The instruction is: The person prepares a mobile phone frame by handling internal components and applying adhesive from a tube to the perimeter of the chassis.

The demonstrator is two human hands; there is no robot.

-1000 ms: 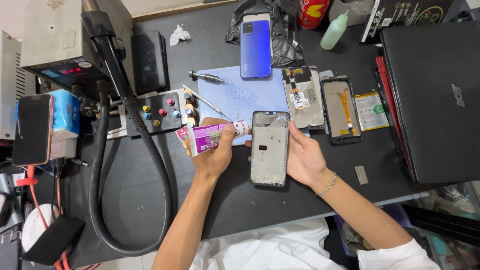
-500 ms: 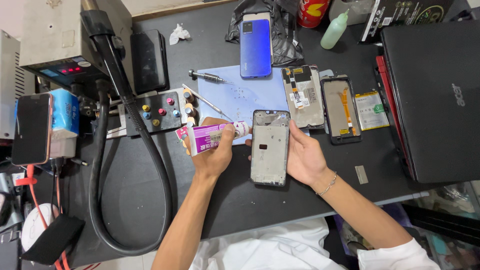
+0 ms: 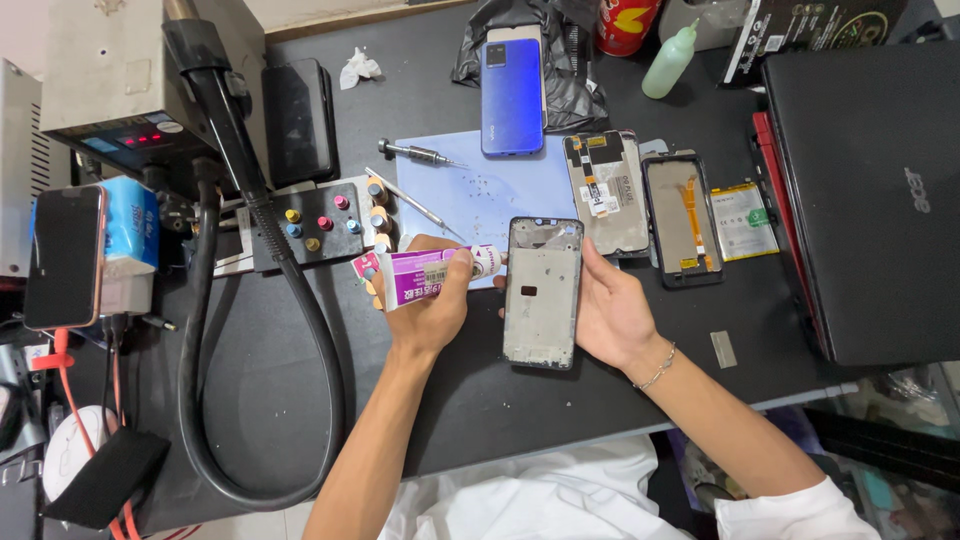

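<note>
My left hand (image 3: 425, 310) grips a purple and white glue tube (image 3: 428, 276), lying sideways with its white nozzle touching the upper left edge of a grey phone frame (image 3: 541, 292). My right hand (image 3: 610, 312) cradles that frame from underneath and from the right, holding it upright over the dark table. The frame's inner side faces up, showing a small dark cutout.
A light blue work mat (image 3: 480, 195) holds a blue phone (image 3: 512, 95), a screwdriver (image 3: 415, 153) and tweezers (image 3: 410, 200). Two opened phone parts (image 3: 607, 192) (image 3: 682, 219) and a battery (image 3: 744, 221) lie right of it. A closed black laptop (image 3: 865, 190) is far right, a screwdriver-bit rack (image 3: 325, 222) and black hose (image 3: 260, 330) left.
</note>
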